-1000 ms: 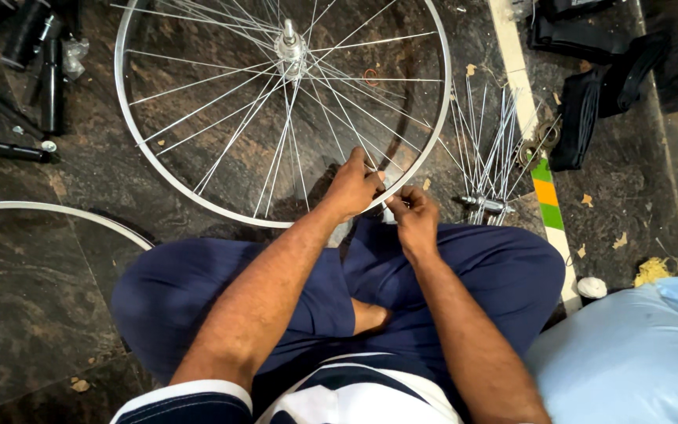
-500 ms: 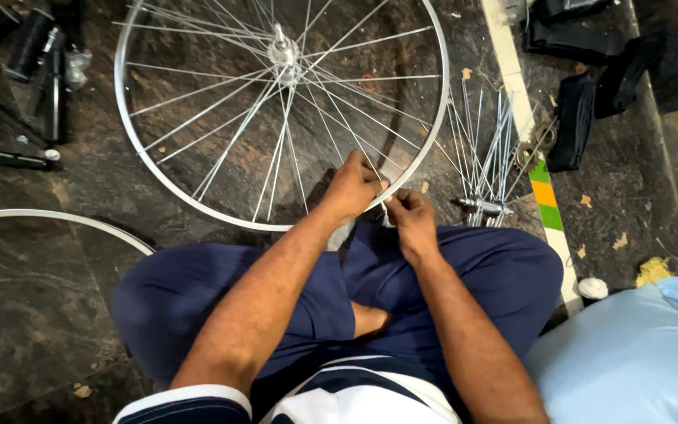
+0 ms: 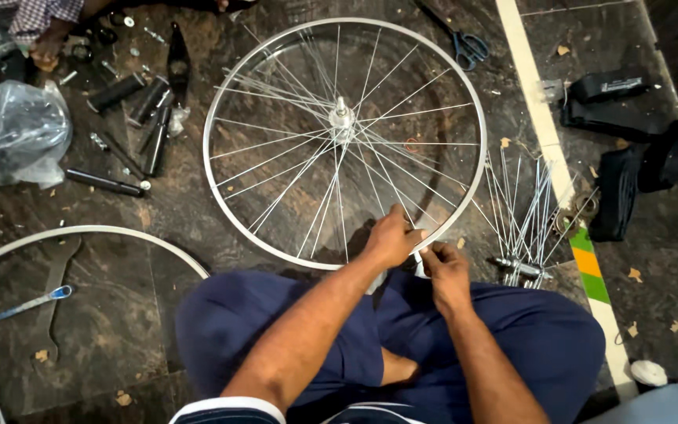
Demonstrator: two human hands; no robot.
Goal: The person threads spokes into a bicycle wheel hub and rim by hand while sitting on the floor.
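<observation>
At the lower centre of the frame, the rim of a bicycle wheel (image 3: 345, 141) lying flat on the dark floor (image 3: 182, 204) was gripped by the left hand (image 3: 390, 237) and pinched by the right hand (image 3: 445, 268), loose spokes (image 3: 523, 208) just right

The wheel rim (image 3: 233, 102) and spokes (image 3: 402, 169) are shining silver. The trousers (image 3: 512, 345) are showing dark blue. The floor (image 3: 119, 330) is looking dark brown, with a white stripe (image 3: 531, 102) carrying green and orange blocks. The scissors (image 3: 468, 47) are showing blue handles.
</observation>
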